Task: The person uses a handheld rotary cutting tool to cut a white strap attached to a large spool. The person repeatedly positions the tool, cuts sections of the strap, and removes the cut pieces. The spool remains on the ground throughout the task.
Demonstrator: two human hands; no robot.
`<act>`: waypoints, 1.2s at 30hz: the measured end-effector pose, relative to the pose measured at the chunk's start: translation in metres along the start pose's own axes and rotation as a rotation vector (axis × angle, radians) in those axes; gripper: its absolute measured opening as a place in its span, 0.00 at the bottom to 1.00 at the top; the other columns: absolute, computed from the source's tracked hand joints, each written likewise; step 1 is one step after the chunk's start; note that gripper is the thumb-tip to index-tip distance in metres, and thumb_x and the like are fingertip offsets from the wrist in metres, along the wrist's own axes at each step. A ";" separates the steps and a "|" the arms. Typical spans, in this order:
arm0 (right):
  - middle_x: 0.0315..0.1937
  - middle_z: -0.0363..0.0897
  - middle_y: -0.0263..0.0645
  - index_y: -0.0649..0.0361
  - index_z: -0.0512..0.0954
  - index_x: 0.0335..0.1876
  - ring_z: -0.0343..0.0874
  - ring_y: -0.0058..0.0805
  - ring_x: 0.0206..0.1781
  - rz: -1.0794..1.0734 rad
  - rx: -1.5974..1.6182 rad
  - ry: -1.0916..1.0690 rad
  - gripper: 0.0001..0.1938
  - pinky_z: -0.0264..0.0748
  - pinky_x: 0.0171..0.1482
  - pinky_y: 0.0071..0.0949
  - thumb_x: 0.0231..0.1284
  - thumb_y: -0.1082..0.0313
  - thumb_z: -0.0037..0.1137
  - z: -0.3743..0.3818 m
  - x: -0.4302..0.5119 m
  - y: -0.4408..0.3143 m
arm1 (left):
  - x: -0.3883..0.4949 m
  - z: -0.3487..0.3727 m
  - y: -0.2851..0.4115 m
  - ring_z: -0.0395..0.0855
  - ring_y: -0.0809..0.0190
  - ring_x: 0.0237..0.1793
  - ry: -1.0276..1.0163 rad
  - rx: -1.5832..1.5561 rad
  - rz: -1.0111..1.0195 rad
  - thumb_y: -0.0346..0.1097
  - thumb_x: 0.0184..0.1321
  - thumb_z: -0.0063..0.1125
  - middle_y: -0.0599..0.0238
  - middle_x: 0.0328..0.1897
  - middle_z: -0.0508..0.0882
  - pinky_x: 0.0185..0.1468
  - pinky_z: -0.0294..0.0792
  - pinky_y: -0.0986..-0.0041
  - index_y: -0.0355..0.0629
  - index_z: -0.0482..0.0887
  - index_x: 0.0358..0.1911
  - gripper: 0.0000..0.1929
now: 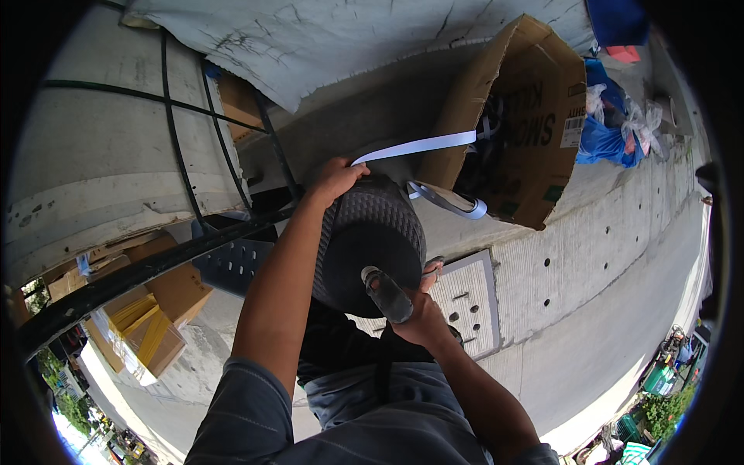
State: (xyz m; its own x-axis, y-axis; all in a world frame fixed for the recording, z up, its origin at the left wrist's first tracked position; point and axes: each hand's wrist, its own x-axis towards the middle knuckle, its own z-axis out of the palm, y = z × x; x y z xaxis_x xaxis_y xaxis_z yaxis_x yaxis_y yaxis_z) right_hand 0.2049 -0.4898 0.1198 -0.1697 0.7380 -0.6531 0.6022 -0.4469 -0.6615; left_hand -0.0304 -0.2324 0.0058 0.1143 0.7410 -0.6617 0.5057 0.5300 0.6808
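Observation:
My left hand (pixel 339 179) pinches the end of a pale, flat strap (pixel 415 147) at the upper left edge of a dark woven round basket (pixel 381 200). From there the strap runs right to an open cardboard box (pixel 453 116). My right hand (pixel 423 319) is closed around a dark, worn tool (pixel 390 295) with a rounded end, held over the basket's flat black face (pixel 354 250). The tool's exact kind cannot be told. Another loop of pale strap (pixel 447 202) hangs over the box's near edge.
A black metal frame (pixel 157 258) crosses the left side. Below it lie cardboard pieces and a box with yellow tape (pixel 145 331). A pale sheet (pixel 349 40) hangs at the top. Blue plastic bags (pixel 607 139) lie right of the open box, on concrete ground (pixel 587 302).

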 end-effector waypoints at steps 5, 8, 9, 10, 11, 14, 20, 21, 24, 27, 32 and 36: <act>0.44 0.91 0.59 0.58 0.85 0.50 0.90 0.65 0.52 -0.026 0.098 0.062 0.18 0.86 0.56 0.58 0.53 0.65 0.70 0.012 -0.004 0.006 | -0.003 -0.001 -0.002 0.90 0.59 0.57 0.012 0.035 0.000 0.44 0.79 0.57 0.57 0.52 0.95 0.66 0.76 0.65 0.37 0.95 0.55 0.19; 0.43 0.91 0.59 0.59 0.85 0.49 0.89 0.65 0.52 -0.005 0.089 0.085 0.17 0.85 0.55 0.58 0.53 0.65 0.70 0.009 0.001 0.000 | -0.003 -0.002 -0.003 0.90 0.59 0.57 0.022 0.021 -0.015 0.43 0.79 0.58 0.56 0.53 0.95 0.66 0.76 0.65 0.37 0.94 0.55 0.18; 0.43 0.91 0.59 0.59 0.85 0.49 0.89 0.66 0.52 -0.001 0.061 0.086 0.17 0.85 0.55 0.58 0.53 0.65 0.70 0.005 0.003 -0.003 | -0.002 -0.001 -0.003 0.90 0.59 0.57 0.024 0.017 -0.023 0.42 0.79 0.58 0.56 0.54 0.95 0.66 0.76 0.65 0.37 0.94 0.56 0.18; 0.42 0.91 0.59 0.59 0.84 0.49 0.89 0.66 0.52 0.002 0.034 0.086 0.17 0.85 0.55 0.58 0.53 0.65 0.70 0.001 0.006 -0.007 | -0.001 -0.001 -0.003 0.90 0.59 0.57 0.029 0.014 -0.035 0.42 0.79 0.58 0.56 0.54 0.95 0.66 0.76 0.65 0.37 0.94 0.56 0.18; 0.42 0.91 0.59 0.59 0.84 0.48 0.89 0.66 0.52 -0.002 0.035 0.083 0.16 0.85 0.56 0.58 0.53 0.65 0.70 -0.003 0.009 -0.010 | 0.000 -0.001 -0.003 0.90 0.60 0.57 0.026 -0.006 -0.024 0.41 0.79 0.58 0.57 0.55 0.95 0.66 0.77 0.65 0.37 0.93 0.57 0.17; 0.42 0.90 0.59 0.59 0.84 0.48 0.90 0.65 0.51 -0.017 0.024 0.079 0.16 0.84 0.56 0.59 0.53 0.65 0.70 -0.013 0.016 -0.020 | 0.002 0.001 -0.003 0.90 0.61 0.57 0.016 -0.067 -0.018 0.39 0.79 0.59 0.58 0.56 0.94 0.66 0.77 0.66 0.36 0.92 0.58 0.17; 0.42 0.91 0.58 0.59 0.84 0.47 0.90 0.64 0.51 -0.042 -0.002 0.090 0.16 0.85 0.54 0.58 0.53 0.65 0.69 -0.016 0.018 -0.026 | 0.002 -0.001 -0.002 0.90 0.62 0.58 -0.011 -0.066 -0.021 0.38 0.78 0.60 0.59 0.57 0.94 0.68 0.76 0.67 0.35 0.92 0.60 0.17; 0.42 0.91 0.58 0.59 0.84 0.47 0.90 0.64 0.51 -0.036 -0.012 0.089 0.16 0.85 0.54 0.57 0.53 0.65 0.69 -0.015 0.018 -0.026 | 0.002 -0.002 -0.001 0.90 0.62 0.58 -0.005 -0.077 -0.021 0.38 0.78 0.60 0.59 0.57 0.94 0.68 0.76 0.67 0.35 0.92 0.60 0.17; 0.42 0.91 0.57 0.59 0.84 0.47 0.90 0.64 0.51 -0.016 -0.032 0.079 0.16 0.86 0.54 0.57 0.52 0.65 0.69 -0.012 0.014 -0.027 | 0.000 -0.001 0.000 0.90 0.62 0.58 0.005 -0.085 -0.034 0.38 0.78 0.60 0.59 0.57 0.94 0.68 0.76 0.67 0.35 0.92 0.60 0.17; 0.43 0.91 0.56 0.59 0.84 0.47 0.90 0.63 0.51 -0.001 -0.062 0.071 0.16 0.86 0.54 0.57 0.51 0.65 0.69 -0.010 0.013 -0.028 | -0.001 -0.001 0.002 0.90 0.62 0.58 0.010 -0.091 -0.034 0.38 0.78 0.60 0.59 0.57 0.94 0.68 0.76 0.67 0.35 0.92 0.60 0.17; 0.44 0.91 0.56 0.59 0.84 0.48 0.91 0.63 0.50 -0.018 -0.074 0.062 0.17 0.86 0.54 0.57 0.52 0.66 0.69 -0.013 0.014 -0.025 | 0.002 0.000 -0.001 0.90 0.61 0.59 0.008 -0.066 -0.036 0.38 0.79 0.59 0.59 0.58 0.94 0.67 0.76 0.67 0.36 0.92 0.59 0.16; 0.42 0.89 0.52 0.58 0.81 0.48 0.91 0.61 0.47 -0.144 -0.179 0.092 0.17 0.87 0.47 0.56 0.54 0.64 0.71 -0.016 0.010 -0.026 | 0.004 0.003 -0.010 0.91 0.60 0.54 0.076 -0.002 0.010 0.38 0.77 0.62 0.56 0.53 0.95 0.62 0.77 0.66 0.36 0.92 0.58 0.16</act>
State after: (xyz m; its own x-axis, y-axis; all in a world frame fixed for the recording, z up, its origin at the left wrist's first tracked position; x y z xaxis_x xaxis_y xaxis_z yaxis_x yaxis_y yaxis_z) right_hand 0.1998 -0.4630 0.1365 -0.1970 0.8342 -0.5151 0.7068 -0.2432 -0.6643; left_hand -0.0320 -0.2363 -0.0043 0.0535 0.7754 -0.6292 0.5030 0.5234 0.6878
